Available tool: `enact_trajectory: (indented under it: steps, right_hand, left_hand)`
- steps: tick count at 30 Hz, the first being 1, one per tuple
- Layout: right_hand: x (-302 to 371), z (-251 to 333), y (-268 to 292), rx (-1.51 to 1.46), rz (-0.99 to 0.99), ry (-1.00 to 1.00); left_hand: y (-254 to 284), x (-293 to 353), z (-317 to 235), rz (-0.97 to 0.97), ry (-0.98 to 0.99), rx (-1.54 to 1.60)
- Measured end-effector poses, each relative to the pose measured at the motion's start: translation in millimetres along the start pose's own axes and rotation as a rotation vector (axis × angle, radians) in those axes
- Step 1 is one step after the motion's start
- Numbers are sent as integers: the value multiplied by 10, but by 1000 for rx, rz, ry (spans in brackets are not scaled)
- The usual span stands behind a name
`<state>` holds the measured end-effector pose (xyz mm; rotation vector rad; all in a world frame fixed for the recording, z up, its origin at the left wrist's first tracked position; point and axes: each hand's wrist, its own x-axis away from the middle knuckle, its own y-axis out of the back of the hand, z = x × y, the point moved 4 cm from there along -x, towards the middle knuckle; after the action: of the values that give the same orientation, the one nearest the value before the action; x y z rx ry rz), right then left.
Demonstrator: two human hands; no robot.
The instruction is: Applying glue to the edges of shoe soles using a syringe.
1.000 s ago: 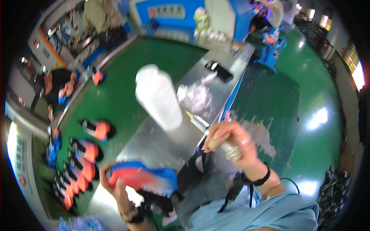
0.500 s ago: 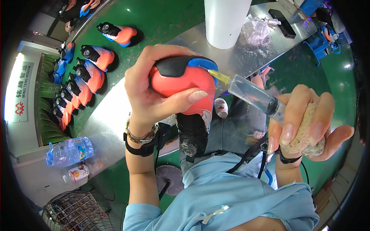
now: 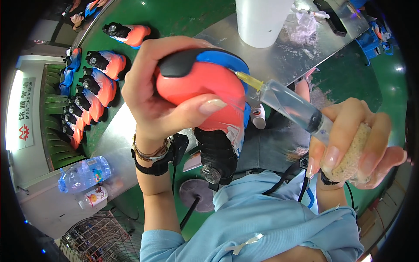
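Touching up the edge of a shoe (image 3: 205, 87) with a syringe (image 3: 288, 105) appears to be the step in hand. The shoe is clasped by the left hand (image 3: 146, 96): its toe end is wrapped by the fingers, the thumb is pressed along the coral upper, and the black collar is directed toward the body, below the grip. The syringe is held in the fingers of the right hand (image 3: 345, 124), with a rough beige lump (image 3: 353, 150) tucked into the same grip. Its yellow needle hub (image 3: 250, 81) is aimed leftward from that grip, and the needle tip is placed at the border of blue and coral; whether the surface is touched cannot be told.

For the next move, a firm left grip and a well-controlled needle along that border seem to be called for, with the beige lump kept off the plunger.

Beyond the left grip, on its outer side, more shoes (image 3: 107, 94) are lined up. Above the right grip, a white container (image 3: 264, 22) is stood on the metal tabletop (image 3: 283, 61), with crumpled clear plastic (image 3: 301, 28) just beside it.
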<state>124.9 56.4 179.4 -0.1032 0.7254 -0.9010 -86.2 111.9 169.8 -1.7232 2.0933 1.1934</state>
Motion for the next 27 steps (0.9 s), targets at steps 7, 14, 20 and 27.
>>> enact_trajectory:
  steps: [7,14,20,27]
  right_hand:
    - [126,-396,155,-26,-181,-41]
    - [217,-697,244,-16,-276,-84]
    - [422,-856,252,-99,-333,-215]
    - [588,-872,293,-114,-395,-312]
  left_hand:
    - [136,-21,285,-94,-257,206]
    - [315,-17,527,0,-244,-28]
    - [290,60,634,-198,-10,85]
    - [333,88,788,-267,67,-50]
